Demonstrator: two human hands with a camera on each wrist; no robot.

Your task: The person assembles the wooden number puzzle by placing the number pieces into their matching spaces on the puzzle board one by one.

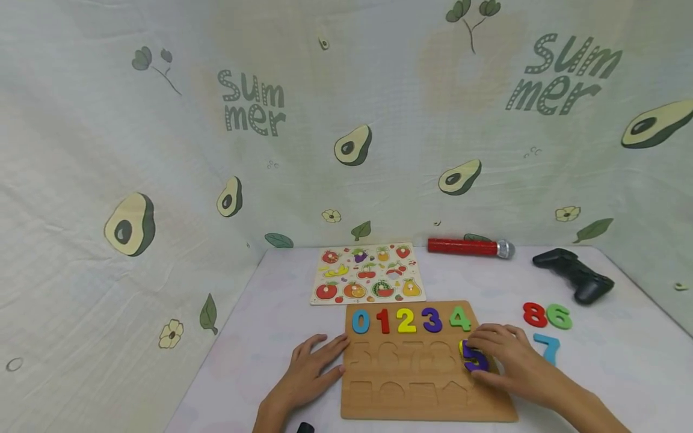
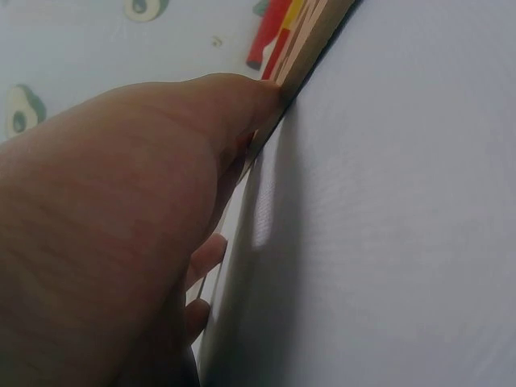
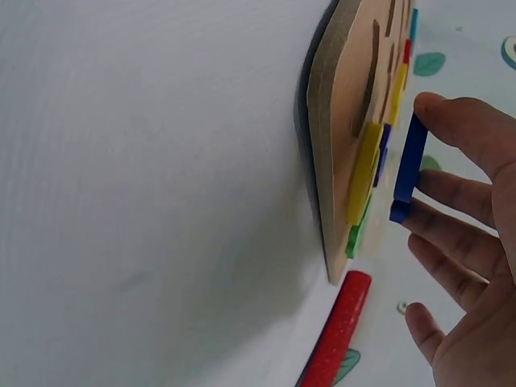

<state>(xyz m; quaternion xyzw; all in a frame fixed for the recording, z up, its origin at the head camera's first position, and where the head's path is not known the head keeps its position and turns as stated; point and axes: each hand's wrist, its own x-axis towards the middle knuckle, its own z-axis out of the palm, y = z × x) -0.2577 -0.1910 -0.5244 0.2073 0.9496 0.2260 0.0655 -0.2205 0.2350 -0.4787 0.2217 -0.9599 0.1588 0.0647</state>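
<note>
My right hand (image 1: 511, 364) pinches a purple number 5 (image 1: 476, 357) between thumb and fingers, over the right side of the wooden number board (image 1: 400, 412). In the right wrist view the purple 5 (image 3: 410, 160) is edge-on and apart from the board. A yellow piece (image 3: 364, 173) lies on the board below it, mostly hidden from the head camera. Along the top row sit a blue 0 (image 1: 360, 322), red 1 (image 1: 383, 321), yellow 2 (image 1: 406, 320), purple 3 (image 1: 432, 320) and green 4 (image 1: 460, 319). My left hand (image 1: 311, 373) touches the board's left edge with fingers extended.
Right of the board lie a red 8 (image 1: 535, 314), green 6 (image 1: 559, 316) and blue 7 (image 1: 548, 347). Behind are a fruit puzzle board (image 1: 346, 281), a red microphone (image 1: 462, 246) and a black game controller (image 1: 574, 275). A patterned cloth (image 1: 303, 180) hangs at the back.
</note>
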